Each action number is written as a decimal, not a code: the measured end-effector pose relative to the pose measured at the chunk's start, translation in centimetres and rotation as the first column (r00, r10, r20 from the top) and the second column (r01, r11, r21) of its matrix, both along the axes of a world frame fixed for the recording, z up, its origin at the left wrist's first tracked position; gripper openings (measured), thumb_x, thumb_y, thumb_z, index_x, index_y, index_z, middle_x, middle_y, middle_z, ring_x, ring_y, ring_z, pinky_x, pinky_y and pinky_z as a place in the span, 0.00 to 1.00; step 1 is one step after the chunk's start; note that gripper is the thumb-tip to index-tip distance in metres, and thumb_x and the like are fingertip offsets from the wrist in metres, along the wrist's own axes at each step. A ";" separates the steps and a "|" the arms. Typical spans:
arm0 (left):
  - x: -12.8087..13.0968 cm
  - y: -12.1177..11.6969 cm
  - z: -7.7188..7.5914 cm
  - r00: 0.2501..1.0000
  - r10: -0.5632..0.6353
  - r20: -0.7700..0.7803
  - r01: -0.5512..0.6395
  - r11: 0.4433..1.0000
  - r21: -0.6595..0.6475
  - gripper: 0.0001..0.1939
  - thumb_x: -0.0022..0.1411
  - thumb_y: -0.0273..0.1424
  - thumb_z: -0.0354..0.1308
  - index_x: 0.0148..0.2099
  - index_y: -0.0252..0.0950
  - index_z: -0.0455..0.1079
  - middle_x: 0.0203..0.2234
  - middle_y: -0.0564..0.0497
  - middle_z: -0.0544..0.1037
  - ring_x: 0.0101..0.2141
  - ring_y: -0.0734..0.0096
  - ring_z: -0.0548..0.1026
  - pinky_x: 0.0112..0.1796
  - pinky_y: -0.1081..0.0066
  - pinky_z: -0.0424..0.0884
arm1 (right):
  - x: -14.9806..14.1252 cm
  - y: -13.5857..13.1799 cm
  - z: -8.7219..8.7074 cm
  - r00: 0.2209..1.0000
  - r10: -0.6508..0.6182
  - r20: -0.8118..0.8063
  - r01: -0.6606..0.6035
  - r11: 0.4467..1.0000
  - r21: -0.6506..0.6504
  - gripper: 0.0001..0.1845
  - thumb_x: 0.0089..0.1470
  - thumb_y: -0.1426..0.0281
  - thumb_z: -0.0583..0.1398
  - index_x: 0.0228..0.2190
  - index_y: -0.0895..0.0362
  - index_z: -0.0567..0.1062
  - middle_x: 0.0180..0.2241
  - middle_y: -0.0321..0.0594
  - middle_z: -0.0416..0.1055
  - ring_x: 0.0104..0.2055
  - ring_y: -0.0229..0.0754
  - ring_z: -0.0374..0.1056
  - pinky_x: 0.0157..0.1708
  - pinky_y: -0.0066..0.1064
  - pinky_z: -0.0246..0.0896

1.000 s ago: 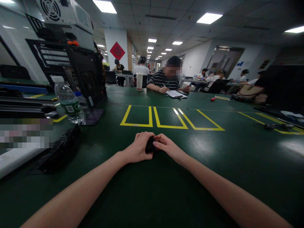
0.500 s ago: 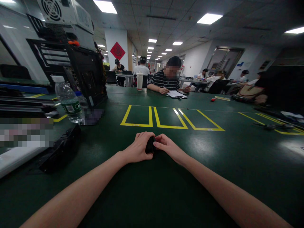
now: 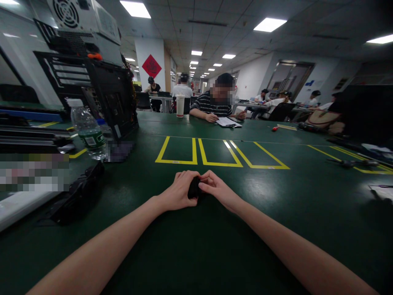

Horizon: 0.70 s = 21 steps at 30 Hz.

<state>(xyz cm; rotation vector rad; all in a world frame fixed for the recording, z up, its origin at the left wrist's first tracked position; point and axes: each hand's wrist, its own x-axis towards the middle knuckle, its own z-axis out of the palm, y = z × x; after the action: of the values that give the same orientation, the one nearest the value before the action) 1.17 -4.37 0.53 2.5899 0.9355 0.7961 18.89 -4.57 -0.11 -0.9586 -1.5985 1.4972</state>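
The left hand's (image 3: pixel 183 189) grip is clamping around the black object (image 3: pixel 194 188), and the right hand's (image 3: pixel 212 187) fingertips are pinching its right side, at the centre of the frame. Beyond them, yellow tape (image 3: pixel 177 162) is marking the green table (image 3: pixel 196 254). A bottle (image 3: pixel 89 133) is standing at left; a cup (image 3: pixel 180 106) is standing at upper centre.

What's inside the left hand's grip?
Part of a black object shows between the left hand and right hand. The left hand covers the rest, so its full shape can't be told.

Dark object (image 3: pixel 193 187) mostly hidden by fingers, papers (image 3: pixel 383 191) cut off right
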 end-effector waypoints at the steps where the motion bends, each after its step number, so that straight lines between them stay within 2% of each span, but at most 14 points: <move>1: 0.0 0.0 0.0 1.000 0.003 -0.002 -0.003 1.000 -0.002 0.28 0.45 0.28 0.58 0.48 0.39 0.50 0.40 0.49 0.63 0.41 0.62 0.64 0.44 0.62 0.56 | 0.0 0.0 -0.1 1.000 -0.007 0.013 0.007 1.000 -0.006 0.13 0.46 0.64 0.57 0.35 0.54 0.63 0.35 0.36 0.64 0.41 0.40 0.62 0.43 0.39 0.57; 5: -0.1 -0.1 0.2 1.000 0.003 -0.014 -0.003 1.000 -0.017 0.28 0.46 0.28 0.58 0.48 0.40 0.50 0.40 0.49 0.63 0.41 0.62 0.64 0.43 0.62 0.57 | 0.1 0.1 0.0 0.998 -0.006 0.058 0.008 0.999 -0.031 0.14 0.45 0.64 0.57 0.36 0.55 0.63 0.38 0.38 0.64 0.42 0.41 0.61 0.45 0.40 0.56; 11: -0.1 0.0 0.0 1.000 0.004 -0.011 -0.004 1.000 0.002 0.27 0.46 0.28 0.58 0.48 0.39 0.51 0.40 0.49 0.63 0.41 0.63 0.64 0.43 0.63 0.57 | 0.3 0.1 0.6 0.995 0.096 0.017 -0.096 0.995 -0.014 0.17 0.40 0.70 0.62 0.33 0.55 0.62 0.36 0.36 0.64 0.42 0.40 0.62 0.44 0.39 0.57; 16: 0.1 0.0 -0.1 1.000 0.023 -0.012 -0.022 1.000 0.012 0.28 0.45 0.27 0.58 0.48 0.39 0.50 0.40 0.49 0.63 0.41 0.62 0.64 0.44 0.61 0.56 | -0.1 0.2 0.0 1.000 0.022 -0.009 -0.022 1.000 0.000 0.12 0.46 0.64 0.57 0.33 0.55 0.63 0.33 0.35 0.65 0.38 0.37 0.62 0.42 0.37 0.57; 21: 0.1 -0.1 0.1 1.000 0.015 -0.009 -0.015 1.000 -0.011 0.28 0.45 0.27 0.57 0.48 0.39 0.50 0.41 0.48 0.63 0.42 0.61 0.64 0.44 0.60 0.56 | -0.2 0.3 -0.3 0.999 -0.039 0.031 0.040 0.999 -0.021 0.14 0.46 0.63 0.57 0.35 0.56 0.64 0.35 0.37 0.65 0.40 0.39 0.62 0.43 0.38 0.57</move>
<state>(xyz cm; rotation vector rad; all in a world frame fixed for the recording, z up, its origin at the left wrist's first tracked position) 1.24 -4.48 0.61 2.5820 0.9600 0.7814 18.64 -4.31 -0.38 -1.0238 -1.5788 1.4823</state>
